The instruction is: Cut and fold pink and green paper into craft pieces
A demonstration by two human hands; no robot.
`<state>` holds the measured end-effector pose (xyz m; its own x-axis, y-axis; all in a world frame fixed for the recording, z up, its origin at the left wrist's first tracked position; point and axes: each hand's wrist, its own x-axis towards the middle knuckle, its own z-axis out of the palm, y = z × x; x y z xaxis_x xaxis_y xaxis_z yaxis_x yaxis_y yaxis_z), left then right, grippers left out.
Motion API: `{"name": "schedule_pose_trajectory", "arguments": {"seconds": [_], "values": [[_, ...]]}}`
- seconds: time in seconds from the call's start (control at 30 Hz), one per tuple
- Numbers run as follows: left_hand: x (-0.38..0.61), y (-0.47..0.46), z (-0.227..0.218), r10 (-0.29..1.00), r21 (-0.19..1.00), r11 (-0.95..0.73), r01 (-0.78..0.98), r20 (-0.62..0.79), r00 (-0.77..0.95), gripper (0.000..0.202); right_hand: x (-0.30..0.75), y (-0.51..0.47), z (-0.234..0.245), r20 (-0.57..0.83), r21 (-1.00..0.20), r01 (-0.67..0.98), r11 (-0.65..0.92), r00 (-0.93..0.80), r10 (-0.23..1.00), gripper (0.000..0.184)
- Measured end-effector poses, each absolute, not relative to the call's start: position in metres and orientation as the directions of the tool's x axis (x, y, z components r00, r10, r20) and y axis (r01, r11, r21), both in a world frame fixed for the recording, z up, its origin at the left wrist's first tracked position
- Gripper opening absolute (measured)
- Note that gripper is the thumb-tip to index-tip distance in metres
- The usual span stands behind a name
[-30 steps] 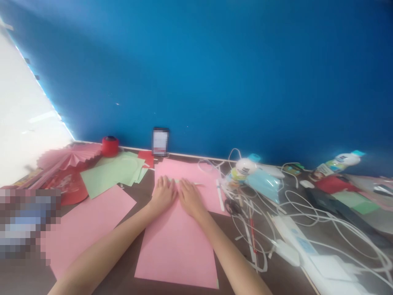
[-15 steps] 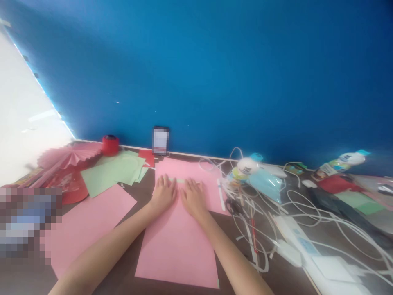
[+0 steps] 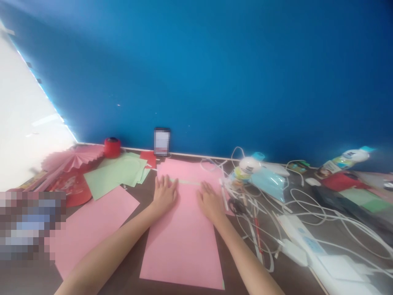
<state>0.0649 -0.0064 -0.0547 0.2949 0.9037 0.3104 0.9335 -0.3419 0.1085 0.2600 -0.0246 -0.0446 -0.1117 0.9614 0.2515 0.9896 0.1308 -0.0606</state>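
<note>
In front of me a long pink paper sheet (image 3: pixel 184 237) lies on the dark table. Its far end meets another pink sheet (image 3: pixel 181 167), with a thin pale green strip (image 3: pixel 186 182) showing along the line between them. My left hand (image 3: pixel 165 192) rests flat on the left edge of the paper, fingertips near the strip's left end. On the right edge my right hand (image 3: pixel 210 200) lies flat, fingers spread by the strip's other end. Both hands are open and hold nothing.
At left lie another pink sheet (image 3: pixel 95 229), green papers (image 3: pixel 119 170), a pleated pink fan (image 3: pixel 75 157) and a red round container (image 3: pixel 112 148). A phone (image 3: pixel 161 141) leans on the blue wall. Scissors (image 3: pixel 238 207), a glue bottle (image 3: pixel 247 167), white cables and a power strip (image 3: pixel 302 237) crowd the right.
My right hand has slid rightward along the strip, away from my left hand, baring more of the green strip. My left hand stays at the left edge; the view shifts slightly.
</note>
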Motion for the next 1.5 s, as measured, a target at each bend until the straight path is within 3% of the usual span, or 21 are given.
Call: {"name": "schedule_pose_trajectory", "arguments": {"seconds": [0.13,0.3,0.37,0.6,0.73,0.83,0.93,1.03,1.13,1.27,1.37,1.5], "values": [[0.065,-0.007,-0.054,0.912,0.124,-0.337,0.933,0.29,0.29,0.046,0.266,-0.025,-0.035,0.285,-0.034,0.99,0.138,-0.123,0.951,0.039],[0.062,-0.002,-0.049,0.951,0.224,-0.294,0.929,0.164,0.261,0.044,0.267,-0.005,-0.023,0.282,-0.018,0.989,0.149,-0.138,0.949,0.03],[0.06,0.002,-0.048,0.955,0.249,-0.286,0.925,0.146,0.256,0.042,0.269,0.006,-0.021,0.276,-0.066,0.986,0.152,-0.128,0.953,0.026],[0.045,0.015,-0.042,0.912,0.295,-0.397,0.869,0.238,0.335,0.033,0.271,0.022,-0.014,0.11,-0.419,0.867,0.27,-0.247,0.963,0.01],[0.033,0.027,-0.038,0.86,0.378,-0.506,0.775,0.286,0.422,0.027,0.271,0.016,-0.011,0.129,-0.476,0.812,0.337,-0.315,0.94,0.009],[0.03,0.038,-0.027,0.829,0.395,-0.551,0.735,0.364,0.425,0.024,0.272,0.015,-0.001,0.21,-0.432,0.81,0.397,-0.338,0.917,0.015],[0.031,0.041,-0.001,0.687,0.211,-0.668,0.713,0.542,0.483,0.02,0.276,0.013,0.023,0.386,-0.211,0.82,0.532,-0.431,0.816,0.017],[0.028,0.03,0.034,0.322,-0.061,-0.745,0.665,0.84,0.438,0.021,0.283,0.002,0.055,0.655,0.098,0.825,0.557,-0.474,0.588,0.021],[0.021,0.012,0.057,0.004,-0.288,-0.721,0.631,0.908,0.419,0.029,0.289,-0.022,0.07,0.794,0.3,0.833,0.465,-0.488,0.362,0.022],[0.012,-0.013,0.035,0.022,-0.431,-0.741,0.515,0.75,0.661,0.023,0.29,-0.051,0.038,0.697,0.398,0.756,0.52,-0.618,0.364,0.023],[0.008,-0.026,-0.006,0.096,-0.423,-0.793,0.439,0.625,0.775,0.017,0.285,-0.064,-0.005,0.609,0.368,0.674,0.641,-0.695,0.382,0.024],[0.005,-0.035,-0.04,0.175,-0.389,-0.837,0.384,0.475,0.862,0.011,0.28,-0.071,-0.036,0.46,0.222,0.665,0.713,-0.716,0.525,0.02]]}}
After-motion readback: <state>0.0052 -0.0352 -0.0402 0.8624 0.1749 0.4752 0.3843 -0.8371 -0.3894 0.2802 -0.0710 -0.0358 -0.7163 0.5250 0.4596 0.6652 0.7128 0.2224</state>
